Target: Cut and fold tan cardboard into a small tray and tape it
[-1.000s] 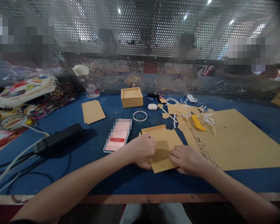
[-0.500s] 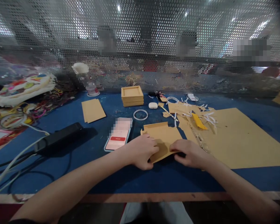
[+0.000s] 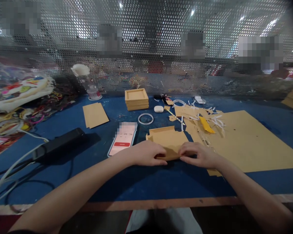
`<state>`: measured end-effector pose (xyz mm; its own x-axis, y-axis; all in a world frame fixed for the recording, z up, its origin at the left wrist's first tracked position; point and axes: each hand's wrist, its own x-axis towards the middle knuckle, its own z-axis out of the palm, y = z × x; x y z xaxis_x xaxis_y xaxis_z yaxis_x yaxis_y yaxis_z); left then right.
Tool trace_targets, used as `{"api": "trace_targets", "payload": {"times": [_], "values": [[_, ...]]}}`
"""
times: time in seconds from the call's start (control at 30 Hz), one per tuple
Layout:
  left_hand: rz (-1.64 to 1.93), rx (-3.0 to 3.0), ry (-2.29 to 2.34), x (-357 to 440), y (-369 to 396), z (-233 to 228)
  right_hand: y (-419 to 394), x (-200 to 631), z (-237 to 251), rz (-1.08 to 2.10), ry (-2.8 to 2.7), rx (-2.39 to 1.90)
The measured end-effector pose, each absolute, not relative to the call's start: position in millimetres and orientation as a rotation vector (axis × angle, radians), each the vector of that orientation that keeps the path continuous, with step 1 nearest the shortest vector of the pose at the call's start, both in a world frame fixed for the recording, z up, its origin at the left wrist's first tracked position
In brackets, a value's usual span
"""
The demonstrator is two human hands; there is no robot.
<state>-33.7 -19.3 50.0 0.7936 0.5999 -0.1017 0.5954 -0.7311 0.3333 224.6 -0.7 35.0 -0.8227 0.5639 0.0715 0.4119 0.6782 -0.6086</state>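
A tan cardboard piece (image 3: 169,138) with a raised flap along its far edge lies on the blue table in front of me. My left hand (image 3: 152,152) is closed on its near left part, thumb below the near edge and fingers curled over it. At the near right, my right hand (image 3: 195,153) pinches the same edge between thumb and fingers. The near edge is folded up between the two hands; parts of it are hidden by my fingers. Just left of my left hand lies a phone (image 3: 123,139) with a timer on its screen.
A stack of small cardboard trays (image 3: 136,99) stands at the back. Flat cardboard sheets (image 3: 95,115) lie left, and a large sheet (image 3: 249,143) lies right beside paper scraps and a yellow cutter (image 3: 206,125). A tape ring (image 3: 146,119), earbud case (image 3: 158,109) and black power strip (image 3: 58,144) are around.
The near edge of the cardboard has gone from slanting to nearly level and folded upward. My left hand has risen slightly. Both hands keep hold, and the view has shifted a little.
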Motion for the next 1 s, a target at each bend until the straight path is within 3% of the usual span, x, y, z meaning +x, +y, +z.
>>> {"api": "trace_targets", "payload": {"times": [0.33, 1.0], "values": [[-0.002, 2.498, 1.149, -32.9, -18.6, 51.9, 8.2, 221.4, 21.2, 1.019, -2.399, -1.291], [-0.046, 2.602, 1.268, -28.5, -11.3, 36.1, 11.5, 216.9, 12.9, 0.876, -2.423, -1.435]]}}
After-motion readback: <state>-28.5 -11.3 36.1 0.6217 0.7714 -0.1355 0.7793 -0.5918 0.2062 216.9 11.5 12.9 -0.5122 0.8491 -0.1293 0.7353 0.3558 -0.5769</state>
